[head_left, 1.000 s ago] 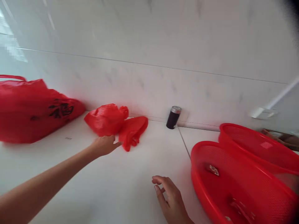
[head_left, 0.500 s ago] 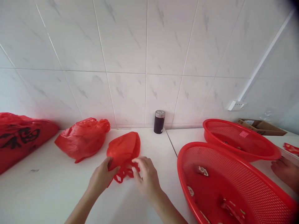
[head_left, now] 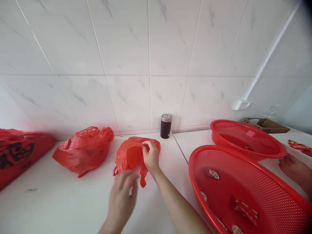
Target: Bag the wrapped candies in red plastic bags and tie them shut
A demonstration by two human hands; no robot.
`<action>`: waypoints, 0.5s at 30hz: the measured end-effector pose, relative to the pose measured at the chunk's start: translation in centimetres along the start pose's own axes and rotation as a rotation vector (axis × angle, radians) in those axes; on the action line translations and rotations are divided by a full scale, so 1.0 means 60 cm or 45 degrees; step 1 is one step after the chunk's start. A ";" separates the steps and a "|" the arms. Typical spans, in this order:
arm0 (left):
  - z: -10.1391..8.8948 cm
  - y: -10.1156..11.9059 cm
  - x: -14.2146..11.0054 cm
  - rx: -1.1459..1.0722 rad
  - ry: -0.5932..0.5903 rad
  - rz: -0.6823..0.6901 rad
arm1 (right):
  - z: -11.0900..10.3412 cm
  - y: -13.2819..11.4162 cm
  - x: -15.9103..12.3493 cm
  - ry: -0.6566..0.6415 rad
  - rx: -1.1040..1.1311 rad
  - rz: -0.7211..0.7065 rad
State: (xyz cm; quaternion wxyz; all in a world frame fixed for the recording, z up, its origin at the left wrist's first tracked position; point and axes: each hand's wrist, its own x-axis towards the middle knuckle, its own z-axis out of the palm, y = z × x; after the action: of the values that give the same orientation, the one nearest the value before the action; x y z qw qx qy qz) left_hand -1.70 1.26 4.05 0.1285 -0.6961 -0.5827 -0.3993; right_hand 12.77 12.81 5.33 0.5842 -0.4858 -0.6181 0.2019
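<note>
My right hand [head_left: 151, 156] pinches the top edge of a small red plastic bag [head_left: 129, 156] that lies on the white counter [head_left: 73, 201]. My left hand [head_left: 122, 196] hovers just in front of the bag's lower handles, slightly blurred, fingers curled loosely with nothing visibly in them. A second, fuller red plastic bag [head_left: 84, 150] lies to the left of it by the wall.
A large red bag with black characters [head_left: 17, 156] sits at the far left. A dark jar with a metal lid [head_left: 166, 126] stands by the tiled wall. Two red mesh baskets [head_left: 246, 188] [head_left: 246, 138] hold small wrapped items. Another person's hand [head_left: 292, 167] rests at the right; a cardboard box [head_left: 266, 125] is behind.
My right hand moved up to the bag's top edge and pinched it. My left hand let go of the bag and drew back toward me. The bag now stands taller.
</note>
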 end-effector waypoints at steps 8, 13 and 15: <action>0.174 -0.040 0.085 0.039 -0.535 0.090 | -0.021 -0.039 -0.016 0.087 0.228 -0.014; 0.129 -0.062 0.138 -0.012 -0.670 0.096 | -0.060 -0.031 0.004 0.310 0.272 0.121; 0.071 -0.042 0.121 -0.071 -0.734 0.122 | -0.072 -0.039 0.009 0.345 0.285 0.146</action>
State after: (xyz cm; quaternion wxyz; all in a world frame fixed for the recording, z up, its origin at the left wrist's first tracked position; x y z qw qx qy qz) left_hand -2.28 9.91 5.67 -0.0427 -0.8109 -0.5505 -0.1941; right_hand 15.95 10.87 8.52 0.7001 -0.4748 -0.4786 0.2351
